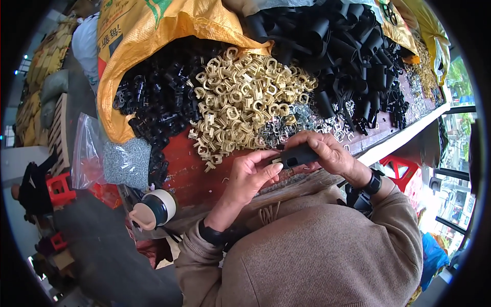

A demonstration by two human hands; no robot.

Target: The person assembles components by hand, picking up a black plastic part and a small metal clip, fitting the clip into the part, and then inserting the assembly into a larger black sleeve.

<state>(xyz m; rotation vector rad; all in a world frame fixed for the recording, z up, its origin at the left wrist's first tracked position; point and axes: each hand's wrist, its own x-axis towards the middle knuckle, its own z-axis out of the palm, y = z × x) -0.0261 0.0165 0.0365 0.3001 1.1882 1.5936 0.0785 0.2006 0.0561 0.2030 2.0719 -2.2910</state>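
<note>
My right hand (327, 151) grips a short black plastic tube (298, 156) with a small hole in its side, held just above the red-brown table edge (189, 174). My left hand (250, 174) pinches a small beige clip against the tube's left end. Just beyond both hands lies a heap of beige plastic clips (240, 102), with small metal springs (302, 120) scattered beside it.
A pile of small black parts (158, 102) spills from a yellow sack (133, 46) at left. Black tubes (348, 51) are heaped at the back right. A clear bag of grey bits (117, 161) and a capped bottle (153, 210) sit at the left edge.
</note>
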